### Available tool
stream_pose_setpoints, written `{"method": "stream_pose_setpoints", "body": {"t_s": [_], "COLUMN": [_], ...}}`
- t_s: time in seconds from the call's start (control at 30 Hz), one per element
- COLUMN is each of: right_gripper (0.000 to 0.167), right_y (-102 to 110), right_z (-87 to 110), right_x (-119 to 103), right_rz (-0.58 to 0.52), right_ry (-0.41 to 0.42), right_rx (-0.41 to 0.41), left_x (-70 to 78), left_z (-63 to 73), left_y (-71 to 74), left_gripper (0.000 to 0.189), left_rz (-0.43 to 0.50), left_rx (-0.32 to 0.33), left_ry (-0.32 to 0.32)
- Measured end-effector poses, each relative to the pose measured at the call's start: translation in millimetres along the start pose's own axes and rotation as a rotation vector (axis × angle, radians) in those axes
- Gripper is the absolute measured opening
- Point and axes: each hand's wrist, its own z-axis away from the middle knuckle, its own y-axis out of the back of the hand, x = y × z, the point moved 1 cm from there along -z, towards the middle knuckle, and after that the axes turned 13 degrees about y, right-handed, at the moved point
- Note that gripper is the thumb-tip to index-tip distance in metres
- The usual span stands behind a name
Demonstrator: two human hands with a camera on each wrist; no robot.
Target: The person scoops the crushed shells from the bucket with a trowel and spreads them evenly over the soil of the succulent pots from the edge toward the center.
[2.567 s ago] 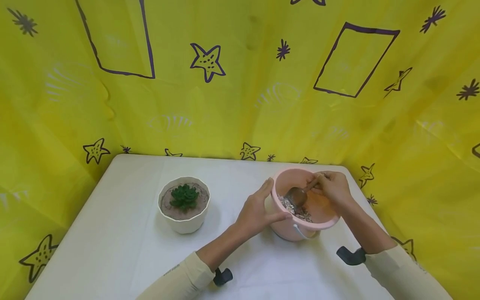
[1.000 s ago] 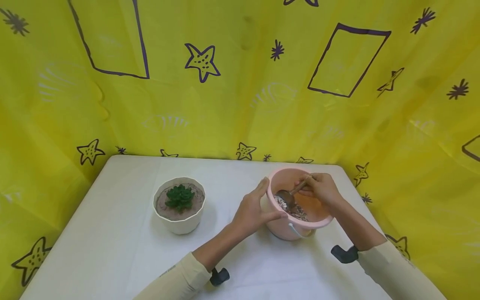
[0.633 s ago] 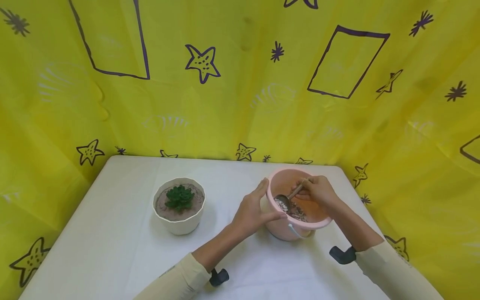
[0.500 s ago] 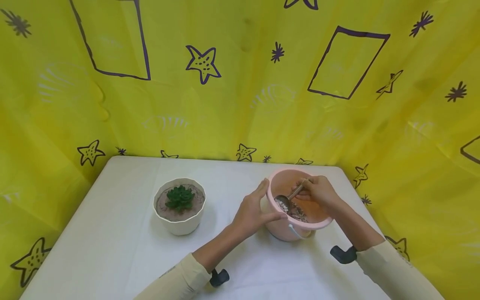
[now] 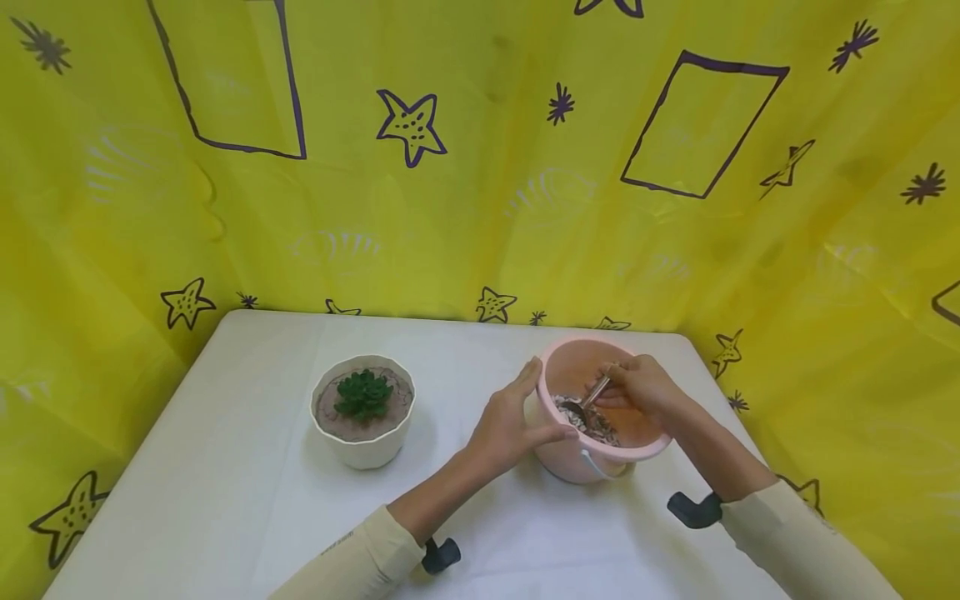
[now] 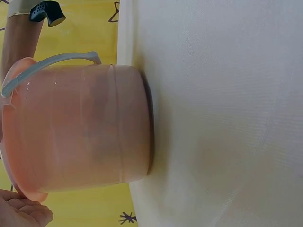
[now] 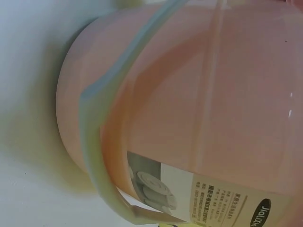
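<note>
A pink bucket (image 5: 577,462) stands on the table and holds loose pale and brown bits (image 5: 603,429), piled towards its near left side. My left hand (image 5: 502,425) holds the bucket's rim, thumb along the near edge and fingers at the left side. In the left wrist view, fingertips show right at the rim (image 6: 23,194). Inside the bucket's mouth my right hand (image 5: 641,387) pinches the handle of a spoon (image 5: 597,390). The spoon's bowl is down in the bits and partly hidden by them. The right wrist view shows only the bucket's labelled side (image 7: 227,118).
Left of the bucket stands a white pot (image 5: 367,454) with a green succulent (image 5: 364,395) in greyish soil. A white cloth (image 5: 247,467) covers the table. The bucket's pale handle (image 7: 94,123) hangs down its side. Behind is a yellow patterned curtain (image 5: 465,225).
The spoon has gone down and leftward into the bits, its handle now steeper and its bowl less visible. My right hand moved slightly with it. My left hand stays on the rim.
</note>
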Motion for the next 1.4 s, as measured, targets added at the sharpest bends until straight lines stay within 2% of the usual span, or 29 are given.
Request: {"method": "stream_pose_setpoints", "body": {"t_s": [0.27,0.53,0.67,0.93,1.13,1.4], "right_gripper": [0.04,0.042,0.039,0.037,0.032,0.025], "right_y": [3,4,6,12,23,28], "right_z": [-0.3,0.8,2.7,7.8,12.0,11.8], "right_x": [-1,-4,-6,-10,-13,-14], "right_rz": [-0.11,-0.197,-0.251,-0.273,-0.375,-0.469], "right_ry": [-0.024,-0.065,-0.065,-0.07,-0.051,-0.083], "right_rx": [-0.013,0.013,0.019,0.023,0.021,0.028], "left_x": [-1.9,-0.6,-0.6,-1.8,-0.9,-0.5], "left_z": [-0.9,-1.1,-2.0,-0.5,0.4,0.2], "left_y": [-0.3,1.4,1.8,1.0,1.3,0.8], "left_gripper": [0.104,0.104,0.103,0.104,0.103,0.103], "left_rz": [0.002,-0.014,-0.016,-0.019,-0.031,-0.031], "left_rx": [0.003,0.008,0.014,0.006,0.02,0.023], "left_ry": [-0.014,-0.007,-0.019,-0.018,-0.03,-0.039]}}
